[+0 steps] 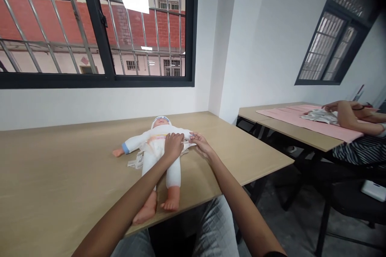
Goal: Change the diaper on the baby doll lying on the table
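A baby doll (162,128) in a white outfit with blue cuffs and a white cap lies on its back, its bare feet toward me near the table's front edge. Around its waist and hips is a white diaper (154,143) with a faint coloured band; one side wing lies loose on the table to the doll's left-hand side in view. My left hand (174,145) rests on the diaper's front with its fingers curled over the top edge. At the diaper's other side, my right hand (202,144) pinches the white wing between thumb and fingers.
The wooden table (75,176) runs under a barred window (144,28). To the right, another table (325,142) carries a pink mat (289,116), where a person's arms (351,116) rest near white cloth. A black chair (346,196) with a white object stands below.
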Tool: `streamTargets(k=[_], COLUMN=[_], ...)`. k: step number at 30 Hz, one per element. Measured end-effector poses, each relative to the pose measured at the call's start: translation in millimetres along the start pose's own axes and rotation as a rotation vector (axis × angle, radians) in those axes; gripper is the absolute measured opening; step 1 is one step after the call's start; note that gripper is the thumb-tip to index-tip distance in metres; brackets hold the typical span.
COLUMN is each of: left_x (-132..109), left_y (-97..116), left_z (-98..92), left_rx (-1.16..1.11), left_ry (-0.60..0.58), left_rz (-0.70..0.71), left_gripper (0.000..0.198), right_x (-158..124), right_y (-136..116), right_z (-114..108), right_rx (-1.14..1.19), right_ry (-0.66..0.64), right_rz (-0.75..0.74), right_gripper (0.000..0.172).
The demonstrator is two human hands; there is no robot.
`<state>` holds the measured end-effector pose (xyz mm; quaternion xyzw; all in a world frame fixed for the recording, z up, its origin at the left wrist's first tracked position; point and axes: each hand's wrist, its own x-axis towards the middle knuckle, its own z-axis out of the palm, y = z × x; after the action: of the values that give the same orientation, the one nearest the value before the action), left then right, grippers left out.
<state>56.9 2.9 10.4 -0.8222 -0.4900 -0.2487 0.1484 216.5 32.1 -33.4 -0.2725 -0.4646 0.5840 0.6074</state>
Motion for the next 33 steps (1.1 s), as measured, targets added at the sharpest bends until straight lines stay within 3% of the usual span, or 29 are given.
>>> streamTargets(k=[5, 13, 22, 28, 33], left_x=[-0.6, -1.4, -2.7, -3.7, -4.4], left_y=[-0.7, -1.5, -2.6, -2.7, -3.1], left_z=[-2.4, 2.7, 4.4, -1.6, 4.4], left_rx=[-0.1, 0.028, 0.074, -0.056, -0.009], left_ry=[-0.043, -0.121, -0.127, -0.044, -0.127], left_rz=[0.063, 0.084, 0.117, 0.111, 0.162], left_gripper=[0.017, 0.02, 0.021, 0.018, 0.025], right_x=[-1.1, -2.5, -3.4, -0.1, -0.6], right_y=[-0.7, -1.9, -2.9, 0.1, 1.3], right_z=[0.8, 3.2, 3.6, -0.3, -0.3], right_rx=[0.0, -0.023, -0.027, -0.013, 0.006], right_ry=[0.0, -0.021, -0.021, -0.023, -0.066], right_rz=[0.008, 0.043, 0.038, 0.034, 0.044], right_gripper=[0.045, 0.048, 0.045, 0.045, 0.044])
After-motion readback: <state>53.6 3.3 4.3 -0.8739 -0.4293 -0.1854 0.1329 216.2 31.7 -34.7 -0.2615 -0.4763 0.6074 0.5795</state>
